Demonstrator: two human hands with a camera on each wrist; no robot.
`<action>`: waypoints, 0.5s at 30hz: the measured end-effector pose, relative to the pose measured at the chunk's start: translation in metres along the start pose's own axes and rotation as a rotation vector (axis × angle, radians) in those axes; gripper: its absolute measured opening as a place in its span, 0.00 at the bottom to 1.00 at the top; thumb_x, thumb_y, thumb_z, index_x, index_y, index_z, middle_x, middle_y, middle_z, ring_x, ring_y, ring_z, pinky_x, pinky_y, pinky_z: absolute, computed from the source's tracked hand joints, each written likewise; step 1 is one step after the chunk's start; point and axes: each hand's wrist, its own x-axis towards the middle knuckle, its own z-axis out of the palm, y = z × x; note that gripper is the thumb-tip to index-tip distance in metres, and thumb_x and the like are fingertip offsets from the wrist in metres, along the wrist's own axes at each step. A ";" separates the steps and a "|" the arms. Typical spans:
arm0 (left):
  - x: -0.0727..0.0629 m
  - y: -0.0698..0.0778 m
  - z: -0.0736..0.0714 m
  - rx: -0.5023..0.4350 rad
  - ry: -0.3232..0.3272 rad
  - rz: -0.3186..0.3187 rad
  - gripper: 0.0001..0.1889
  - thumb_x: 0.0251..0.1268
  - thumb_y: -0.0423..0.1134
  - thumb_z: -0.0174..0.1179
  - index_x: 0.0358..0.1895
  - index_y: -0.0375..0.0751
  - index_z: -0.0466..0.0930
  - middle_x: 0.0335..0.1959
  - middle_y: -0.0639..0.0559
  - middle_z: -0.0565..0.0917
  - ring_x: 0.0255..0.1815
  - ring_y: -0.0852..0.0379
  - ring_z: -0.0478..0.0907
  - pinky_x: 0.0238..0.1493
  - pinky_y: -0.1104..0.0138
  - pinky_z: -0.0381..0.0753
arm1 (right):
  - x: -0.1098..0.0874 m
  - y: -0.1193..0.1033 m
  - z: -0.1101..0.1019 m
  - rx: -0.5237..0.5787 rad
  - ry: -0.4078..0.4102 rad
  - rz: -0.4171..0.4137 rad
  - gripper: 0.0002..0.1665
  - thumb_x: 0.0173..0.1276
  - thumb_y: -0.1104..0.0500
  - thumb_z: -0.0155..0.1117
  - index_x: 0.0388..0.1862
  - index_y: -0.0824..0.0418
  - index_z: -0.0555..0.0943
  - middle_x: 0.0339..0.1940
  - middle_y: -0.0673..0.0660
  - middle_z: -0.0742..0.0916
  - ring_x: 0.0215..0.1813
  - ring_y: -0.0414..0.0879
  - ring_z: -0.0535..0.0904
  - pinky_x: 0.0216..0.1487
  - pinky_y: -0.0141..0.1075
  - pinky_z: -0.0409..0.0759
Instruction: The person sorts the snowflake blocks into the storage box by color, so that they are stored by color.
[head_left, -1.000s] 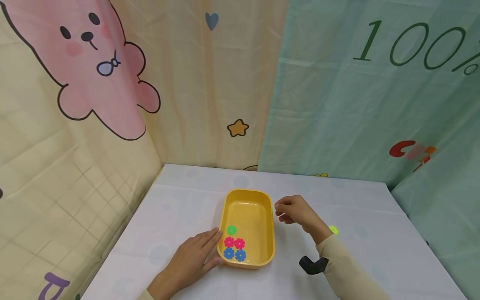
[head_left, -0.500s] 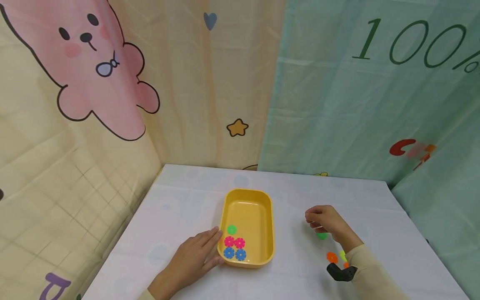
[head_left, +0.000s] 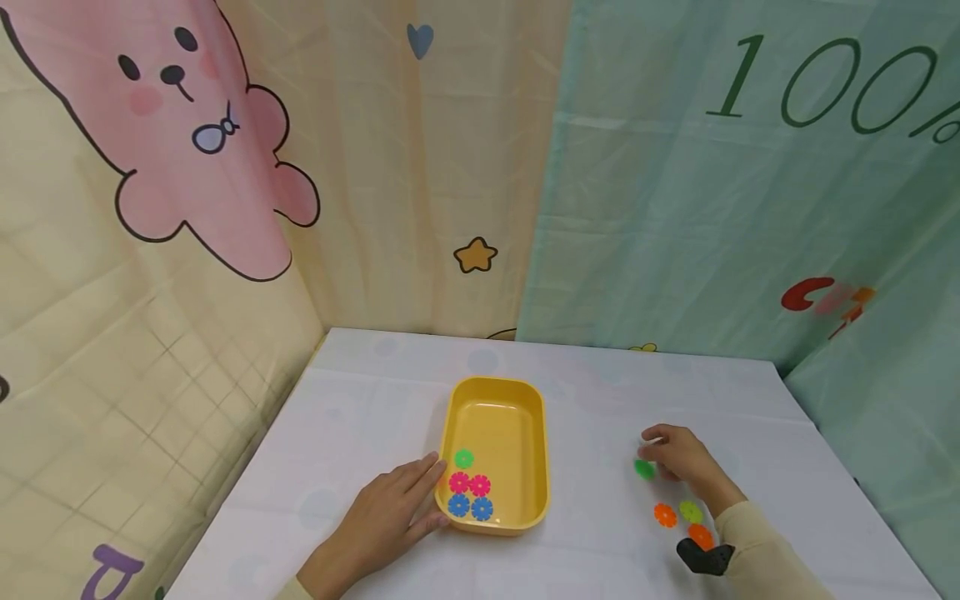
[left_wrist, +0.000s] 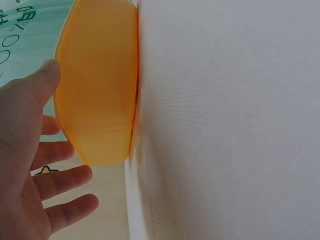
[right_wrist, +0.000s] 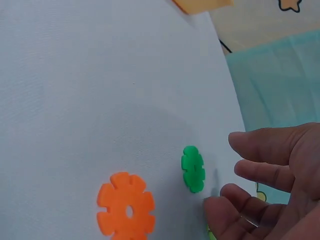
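My left hand (head_left: 375, 517) rests its nearly straight fingers and thumb against the left side of a yellow tray (head_left: 519, 467). The left wrist view shows the thumb at the rim of the tray (left_wrist: 97, 90). Inside it lie a green notched flower disc (head_left: 463, 459), two pink ones (head_left: 480, 485) and two blue ones (head_left: 458, 505). Over the table to the right, my right hand (head_left: 686, 462) has loosely bent fingers, spread beside a green flower disc (head_left: 644, 469). In the right wrist view that green disc (right_wrist: 193, 169) lies just apart from the fingertips, and nothing is held.
Nearer the front right lie two orange flower discs (head_left: 665, 515) and a yellow-green disc (head_left: 691, 512). A black curved device (head_left: 705, 557) is at the right wrist. White cloth covers the table (head_left: 360, 400); printed curtains (head_left: 405, 167) stand behind it.
My right hand has moved from beside the tray to the right, down to the green disc, and its fingers have spread. The orange discs have come into view. My left hand stays put.
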 end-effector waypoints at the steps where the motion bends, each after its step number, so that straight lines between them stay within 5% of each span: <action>1: 0.000 0.000 0.000 0.001 0.003 0.003 0.39 0.66 0.66 0.61 0.73 0.45 0.72 0.71 0.50 0.76 0.64 0.51 0.78 0.52 0.57 0.83 | 0.000 0.001 0.001 -0.015 -0.002 -0.006 0.28 0.69 0.58 0.68 0.63 0.71 0.75 0.50 0.67 0.81 0.42 0.53 0.76 0.39 0.38 0.81; 9: 0.000 0.000 -0.002 -0.011 -0.023 -0.008 0.39 0.68 0.67 0.58 0.74 0.46 0.71 0.71 0.50 0.76 0.64 0.50 0.78 0.54 0.55 0.83 | 0.001 0.002 0.010 -0.213 0.011 -0.074 0.26 0.62 0.61 0.73 0.57 0.70 0.78 0.50 0.69 0.82 0.46 0.56 0.78 0.51 0.52 0.81; 15: 0.000 0.001 -0.004 -0.026 -0.041 -0.024 0.39 0.68 0.66 0.58 0.74 0.46 0.70 0.72 0.50 0.75 0.65 0.50 0.77 0.54 0.54 0.83 | 0.000 -0.001 0.016 -0.243 0.024 -0.094 0.21 0.59 0.64 0.74 0.50 0.68 0.80 0.43 0.64 0.82 0.42 0.54 0.78 0.45 0.48 0.80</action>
